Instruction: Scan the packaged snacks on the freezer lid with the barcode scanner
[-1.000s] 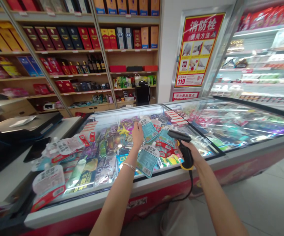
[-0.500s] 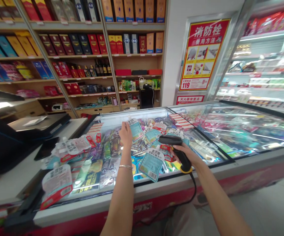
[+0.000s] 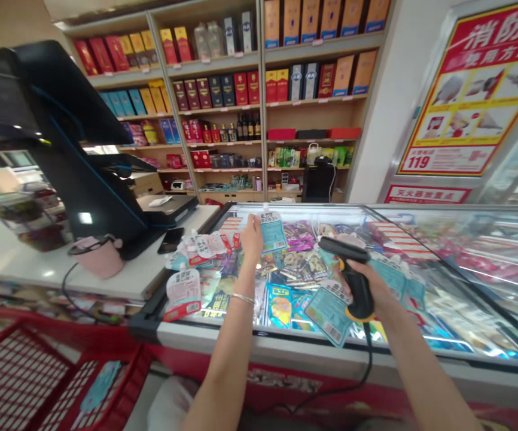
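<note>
Blue pouch (image 3: 274, 233) is positioned over the glass-topped freezer (image 3: 295, 342). Left hand (image 3: 252, 234), fingers nearly closed, pinches its left edge; this apparently leaves the printed face uncovered. Right hand (image 3: 378, 292) wraps the scanner (image 3: 359, 290) by its handle, presumably for aim, head directed leftward. Loose pouches (image 3: 183, 294) lie on the freezer. Stocked shelves (image 3: 326, 101) stand behind; a red cart (image 3: 84, 329) stands lower left.

Thin silvery left-wrist bracelet (image 3: 243, 297) and pale legwear (image 3: 169, 406)

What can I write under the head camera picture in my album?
A left hand holds a blue pouch, a right hand a black scanner, over a glass-topped freezer.
</note>
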`<state>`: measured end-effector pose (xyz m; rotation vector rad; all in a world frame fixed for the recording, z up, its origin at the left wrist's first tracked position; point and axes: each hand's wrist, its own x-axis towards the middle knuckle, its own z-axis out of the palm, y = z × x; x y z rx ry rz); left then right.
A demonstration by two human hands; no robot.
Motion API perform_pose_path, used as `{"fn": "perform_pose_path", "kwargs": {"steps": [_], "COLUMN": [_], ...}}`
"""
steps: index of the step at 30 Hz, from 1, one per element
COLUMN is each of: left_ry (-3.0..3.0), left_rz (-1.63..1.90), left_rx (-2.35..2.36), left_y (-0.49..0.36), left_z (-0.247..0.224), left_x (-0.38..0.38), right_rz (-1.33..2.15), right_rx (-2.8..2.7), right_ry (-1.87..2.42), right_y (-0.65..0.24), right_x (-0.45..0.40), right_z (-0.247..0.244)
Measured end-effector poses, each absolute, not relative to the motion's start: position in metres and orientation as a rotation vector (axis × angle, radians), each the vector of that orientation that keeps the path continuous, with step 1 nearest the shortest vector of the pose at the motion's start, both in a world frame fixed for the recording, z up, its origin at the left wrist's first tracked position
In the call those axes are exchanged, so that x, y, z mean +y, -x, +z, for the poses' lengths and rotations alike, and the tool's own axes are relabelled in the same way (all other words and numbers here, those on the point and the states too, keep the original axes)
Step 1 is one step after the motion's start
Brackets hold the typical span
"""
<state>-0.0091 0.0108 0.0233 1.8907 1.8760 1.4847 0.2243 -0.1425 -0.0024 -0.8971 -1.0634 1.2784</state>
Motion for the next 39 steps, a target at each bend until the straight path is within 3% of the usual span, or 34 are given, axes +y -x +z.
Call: {"fn": "perform_pose_path", "kwargs": {"steps": [7,12,14,18,21,29,39], "left_ry": [-1.534,-1.317,-1.416,-1.673,-1.792,-1.910,-1.938], "left_rz": [1.577,1.684,1.578,0.940,0.721,0.604,0.789], "left_rx": [2.315,2.443,2.528,2.527,2.471,2.460,2.510], "left_y": [0.143,0.182,0.185,0.178,0.165,0.140,0.142], "left_z": [0.037,0.021,0.006,-0.024,-0.038,-0.048,-0.056], "left_x": [0.020,0.031,0.036,0.045,0.052,0.059,0.055], "right_rz": [1.518,1.661,1.706,1.748,1.756,1.718,1.708], "right_rx": [-1.044,-1.003,-0.985,-0.925,-0.936,-0.973,-0.919], "right_ry": [0.677,0.572,0.568,0.589,0.606,0.621,0.593], "right_y": [-0.132,-0.079,-0.066,-0.056,-0.056,-0.061,-0.067], "right_x": [-0.089,-0.062,-0.055,-0.050,-0.049,-0.051,-0.049], "right_z": [0.006,-0.012,-0.024,-0.042,-0.046,-0.044,-0.050]}}
